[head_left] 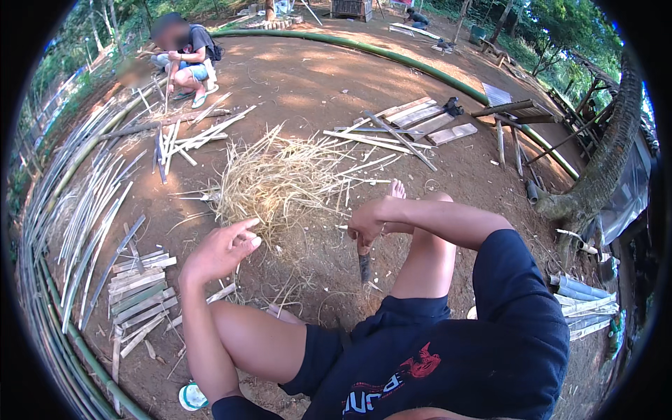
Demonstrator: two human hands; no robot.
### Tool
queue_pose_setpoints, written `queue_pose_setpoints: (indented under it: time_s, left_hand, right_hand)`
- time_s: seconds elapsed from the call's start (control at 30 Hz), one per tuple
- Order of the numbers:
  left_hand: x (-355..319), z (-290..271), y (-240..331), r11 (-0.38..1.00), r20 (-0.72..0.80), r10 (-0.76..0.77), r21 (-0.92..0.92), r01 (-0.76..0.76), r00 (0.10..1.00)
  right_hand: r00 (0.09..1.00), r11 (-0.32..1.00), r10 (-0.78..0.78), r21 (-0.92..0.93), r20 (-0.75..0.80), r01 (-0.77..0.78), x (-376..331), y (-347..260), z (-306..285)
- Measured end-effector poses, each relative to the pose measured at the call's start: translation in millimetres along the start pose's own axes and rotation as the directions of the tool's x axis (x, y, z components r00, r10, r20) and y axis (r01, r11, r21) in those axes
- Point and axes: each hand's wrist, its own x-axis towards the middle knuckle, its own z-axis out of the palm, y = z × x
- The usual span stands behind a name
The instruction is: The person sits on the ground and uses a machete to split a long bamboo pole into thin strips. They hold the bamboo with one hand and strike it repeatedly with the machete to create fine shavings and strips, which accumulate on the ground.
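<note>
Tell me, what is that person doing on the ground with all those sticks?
The person sits on the bare dirt with knees up. The right hand grips the handle of a knife, blade pointing down at the ground. The left hand is open and empty, reaching toward a heap of thin pale bamboo shavings. Short split bamboo slats lie stacked at the left, long bamboo strips beyond them. Farther back, another person crouches over more strips.

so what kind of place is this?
Likely an outdoor bamboo-working yard: bare dirt ground, split bamboo strips, a heap of shavings, trees around. Right hand holds a knife.
</note>
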Motion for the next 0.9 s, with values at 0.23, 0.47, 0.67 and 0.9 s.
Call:
queue_pose_setpoints:
  time_s: [0.23,0.47,0.67,0.9]
  left_hand:
    - [11.1,1.3,-9.2,0.995,-0.057,-0.060,0.077,0.064,0.997]
    - [23.5,7.7,-10.1,0.994,0.022,-0.082,0.075,0.080,0.996]
    - [32.1,14.0,22.2,0.987,-0.210,-0.010,-0.160,-0.025,0.978]
    - [37.0,24.9,157.0,0.627,-0.477,0.625,-0.166,-0.761,0.618]
  right_hand:
    - [0.983,0.998,-0.031,-0.059,-0.180,0.021,-31.5,-4.6,-39.3]
    - [0.936,1.000,0.026,0.007,-0.351,-0.025,1.5,13.9,-40.2]
    - [0.977,0.999,0.020,0.045,-0.214,-0.011,51.9,52.9,-23.7]
    - [0.999,0.999,-0.041,0.011,0.019,0.041,66.8,48.4,-16.6]
